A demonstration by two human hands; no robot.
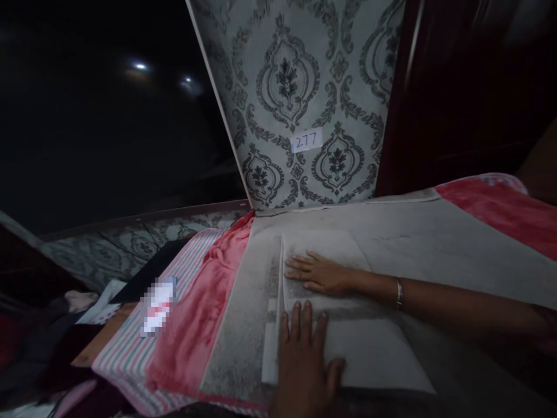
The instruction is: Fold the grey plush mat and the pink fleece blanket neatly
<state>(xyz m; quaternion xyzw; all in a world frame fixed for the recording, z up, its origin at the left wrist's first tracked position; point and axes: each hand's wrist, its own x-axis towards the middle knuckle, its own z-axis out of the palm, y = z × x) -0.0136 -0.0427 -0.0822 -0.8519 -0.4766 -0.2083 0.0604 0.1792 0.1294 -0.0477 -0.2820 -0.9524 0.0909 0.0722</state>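
Note:
A folded light-grey cloth [369, 354] lies in layers on a larger grey sheet [235, 325]. A darker band crosses its middle, and its folded edges run along its left side. My left hand [304, 360] comes in from the bottom and rests palm down on the near left part of the cloth, fingers spread. Farther up, my right hand [319, 274] lies flat on the upper part, with fingers pointing left. A bracelet [399, 294] circles the right wrist. Neither hand grips anything; the fabric under both palms is hidden.
A pink blanket [191, 325] and a striped cloth [126, 342] lie along the left edge, with a blurred-out item [157, 307] on top. Red fabric [505, 203] is at the right. Behind stand a patterned wall [287, 75] with a "277" label [307, 140] and a dark glossy panel [108, 128].

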